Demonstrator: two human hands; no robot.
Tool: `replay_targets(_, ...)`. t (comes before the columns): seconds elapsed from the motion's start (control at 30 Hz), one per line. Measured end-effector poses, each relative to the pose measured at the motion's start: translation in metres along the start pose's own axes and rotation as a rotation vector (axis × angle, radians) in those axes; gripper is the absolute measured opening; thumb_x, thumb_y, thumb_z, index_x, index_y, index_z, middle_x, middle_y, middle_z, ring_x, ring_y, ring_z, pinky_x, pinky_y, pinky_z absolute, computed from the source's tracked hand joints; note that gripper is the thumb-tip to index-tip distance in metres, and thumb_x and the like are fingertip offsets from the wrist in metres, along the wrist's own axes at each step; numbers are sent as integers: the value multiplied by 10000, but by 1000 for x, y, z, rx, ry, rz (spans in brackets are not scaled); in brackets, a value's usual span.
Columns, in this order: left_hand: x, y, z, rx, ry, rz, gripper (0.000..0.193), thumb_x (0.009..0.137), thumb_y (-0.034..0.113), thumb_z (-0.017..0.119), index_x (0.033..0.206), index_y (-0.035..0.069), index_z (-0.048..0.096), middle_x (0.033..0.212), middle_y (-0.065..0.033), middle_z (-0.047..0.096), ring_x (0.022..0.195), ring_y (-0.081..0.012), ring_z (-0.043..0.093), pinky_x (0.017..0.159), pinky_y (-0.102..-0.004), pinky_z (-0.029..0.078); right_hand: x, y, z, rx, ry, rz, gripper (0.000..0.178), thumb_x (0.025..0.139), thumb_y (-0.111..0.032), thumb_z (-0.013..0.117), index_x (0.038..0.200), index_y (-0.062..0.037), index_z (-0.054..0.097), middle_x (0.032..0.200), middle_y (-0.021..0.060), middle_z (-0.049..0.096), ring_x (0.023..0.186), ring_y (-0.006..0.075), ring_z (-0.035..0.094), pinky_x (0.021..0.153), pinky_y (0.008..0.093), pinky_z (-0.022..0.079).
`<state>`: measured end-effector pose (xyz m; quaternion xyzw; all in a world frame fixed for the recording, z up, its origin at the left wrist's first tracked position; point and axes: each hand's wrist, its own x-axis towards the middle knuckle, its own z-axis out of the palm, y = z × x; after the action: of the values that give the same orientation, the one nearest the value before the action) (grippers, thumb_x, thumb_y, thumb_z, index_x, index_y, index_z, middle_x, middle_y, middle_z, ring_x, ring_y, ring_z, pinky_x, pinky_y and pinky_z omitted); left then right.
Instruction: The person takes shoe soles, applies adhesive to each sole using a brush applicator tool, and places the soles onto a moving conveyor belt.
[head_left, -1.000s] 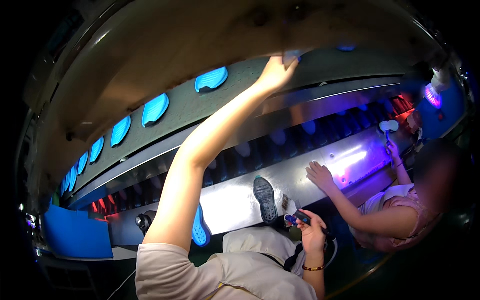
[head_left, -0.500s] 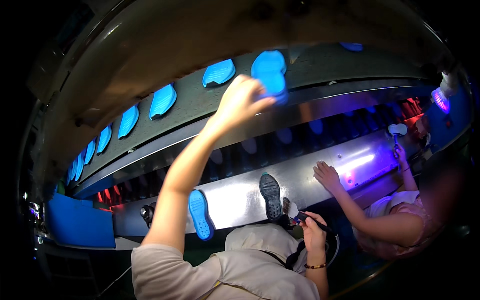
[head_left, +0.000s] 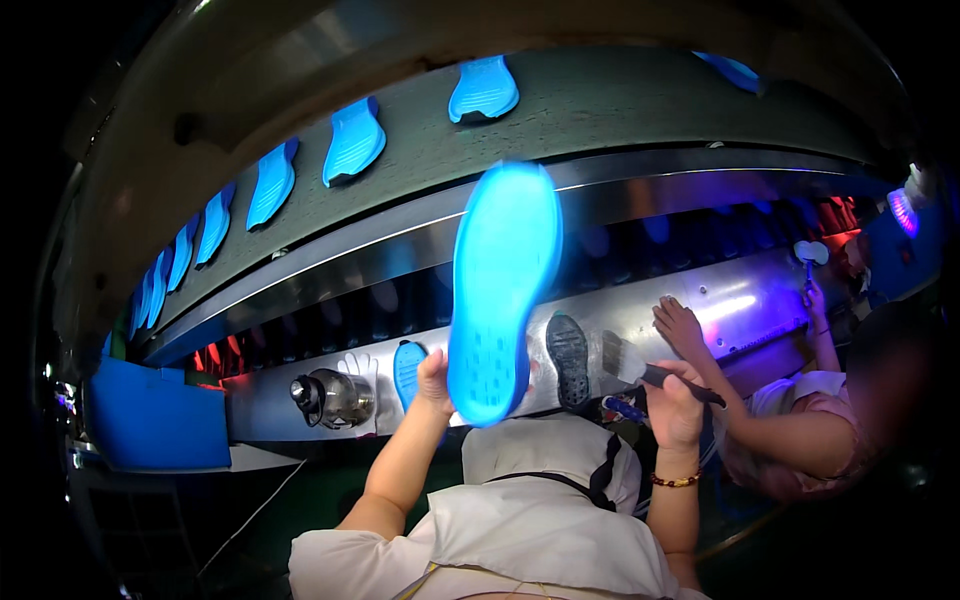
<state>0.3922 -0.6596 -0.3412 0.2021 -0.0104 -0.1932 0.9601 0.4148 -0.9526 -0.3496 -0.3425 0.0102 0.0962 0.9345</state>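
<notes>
A bright blue shoe sole [head_left: 503, 290] is raised upright above the metal ledge, slightly blurred. My left hand [head_left: 434, 382] grips its lower end, with the thumb at the left edge and most fingers hidden behind it. Off to the right, my right hand [head_left: 677, 408] is closed around the dark handle of a flat brush [head_left: 625, 358], its bristles pointing left. Between the two hands a black shoe sole [head_left: 569, 362] lies on the ledge. Another blue sole [head_left: 407, 372] rests there too, partly covered by my left hand and the raised sole.
Several blue soles [head_left: 355, 140] lie along the dark belt [head_left: 600, 120] behind the metal rail [head_left: 640, 185]. A glass jar [head_left: 347, 398] and a white glove [head_left: 360, 366] sit on the ledge [head_left: 640, 310] at left. On the right, a co-worker's hand [head_left: 680, 325] rests on the ledge.
My left hand has brought the blue sole from over the belt down toward me. My right hand has lifted the brush slightly and moved right. Soles on the belt have shifted right.
</notes>
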Motion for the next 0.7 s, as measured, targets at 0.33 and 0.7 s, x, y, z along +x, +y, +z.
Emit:
replay_targets(0.33,34,-55,5,-63,-2,-224,896,726,730,309,1296,39,324,1169,-217,481,1053,-332,502,899,-454,405,40,20,37,-238,-101,52,190,797,-45,557,956,58,572,898,143,627,782,163,596,738,292,469)
replay_targets(0.7,48,-80,7,-51,225,-128,813,798,698,91,1252,90,385,1171,-119,486,1054,-253,486,917,-412,388,57,32,77,-966,-14,-131,115,756,-51,618,854,4,638,786,80,625,715,118,587,658,234,465)
